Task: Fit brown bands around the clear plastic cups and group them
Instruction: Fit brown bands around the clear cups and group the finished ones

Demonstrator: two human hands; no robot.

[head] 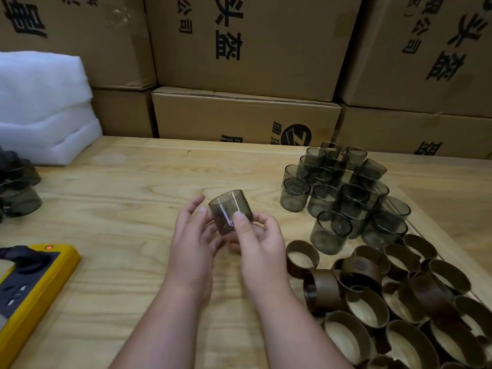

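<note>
**Bare cup in hand, band not yet fitted**

I see 1 smoky clear cup [230, 211] held above the wooden table [127, 182], tilted, with no band on it. My right hand [259, 237] pinches it, thumb across the near wall and fingers curled behind. My left hand [193, 230] is spread and relaxed, fingertips just touching the cup's left side.

Judgement on the step: a band must come next. I would keep the right-hand pinch low on the cup so the wall stays free, pick 1 ring with the left hand, and slide it on squarely; a skewed ring would likely bind on the wall.

Surroundings: unbanded cups [343, 193] stand clustered at right. Brown bands [394, 296] lie heaped nearer, overlapping, so lifting 1 may drag neighbours. At the left edge sits a dark group of cups [18, 187]; whether they carry bands I cannot tell. A yellow power strip [29, 291] lies near left, white foam [42, 102] behind, cardboard boxes [247, 43] beyond. Nothing blocks the reach to the bands.
</note>
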